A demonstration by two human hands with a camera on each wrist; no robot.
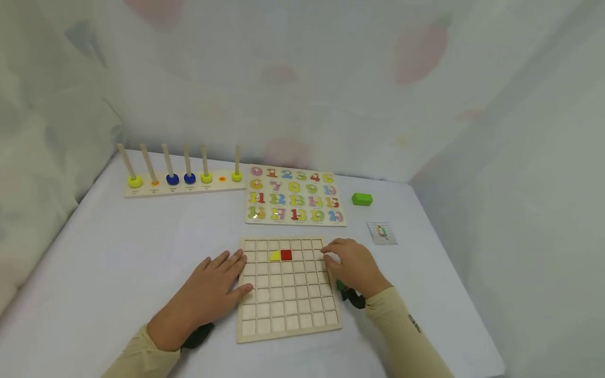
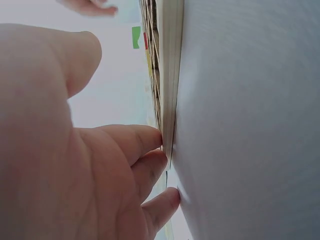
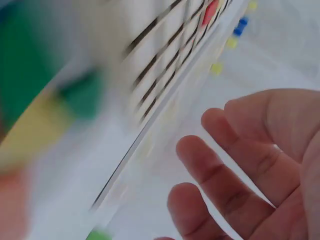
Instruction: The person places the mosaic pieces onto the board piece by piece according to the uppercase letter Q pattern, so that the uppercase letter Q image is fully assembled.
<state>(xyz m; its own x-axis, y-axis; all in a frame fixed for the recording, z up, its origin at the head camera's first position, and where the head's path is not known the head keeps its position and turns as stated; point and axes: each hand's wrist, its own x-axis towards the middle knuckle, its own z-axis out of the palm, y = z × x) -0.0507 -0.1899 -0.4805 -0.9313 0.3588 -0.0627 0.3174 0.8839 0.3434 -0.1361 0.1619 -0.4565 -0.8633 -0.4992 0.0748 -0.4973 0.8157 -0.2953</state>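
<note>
A wooden grid board (image 1: pixel 289 278) lies on the white table, with a red square tile (image 1: pixel 286 255) beside a yellow curved-edge tile (image 1: pixel 275 256) in its second row. My left hand (image 1: pixel 200 289) lies spread along the board's left side, fingertips touching its edge in the left wrist view. By the board's upper right edge is my right hand (image 1: pixel 354 265), fingers loosely bent; the right wrist view shows nothing between them. Under that wrist a green piece (image 1: pixel 340 285) shows, partly hidden. Blurred green and yellow shapes (image 3: pixel 37 130) fill the near left of the right wrist view.
Behind the board lies a number puzzle (image 1: pixel 295 194). A peg counting stand (image 1: pixel 184 190) with yellow and blue beads is at the back left. A green block (image 1: pixel 362 199) and a small picture card (image 1: pixel 382 233) lie on the right.
</note>
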